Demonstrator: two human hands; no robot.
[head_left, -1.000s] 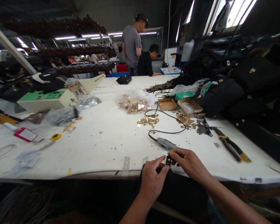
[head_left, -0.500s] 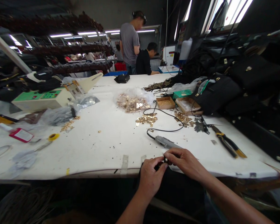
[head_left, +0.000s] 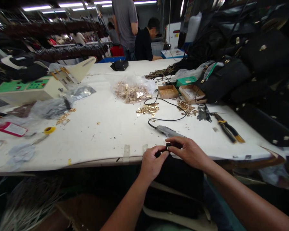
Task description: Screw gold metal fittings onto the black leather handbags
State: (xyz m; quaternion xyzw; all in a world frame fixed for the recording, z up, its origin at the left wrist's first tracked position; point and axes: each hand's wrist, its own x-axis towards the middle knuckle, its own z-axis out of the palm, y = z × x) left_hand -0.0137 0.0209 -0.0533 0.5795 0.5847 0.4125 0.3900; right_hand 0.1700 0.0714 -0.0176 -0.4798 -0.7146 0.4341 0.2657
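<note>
black, soft-looking piece (head_left: 179, 176) is right up by the near edge of the bench (head_left: 103, 142), with a tiny dark tab (head_left: 168, 146) at its top. left hand (head_left: 151, 163) has a narrow grip on that tab, thumb and finger almost together, and the right hand (head_left: 189, 151) is pinching it from the other side, so that grip's narrow too. can't make out much of the tab, fingers cover most of it. just past the right hand there's a grey corded tool (head_left: 168, 130) lying down, then a loose heap of gold plates (head_left: 148, 110) farther back. black-and-yellow pliers (head_left: 227, 128) are off to the right.
</note>
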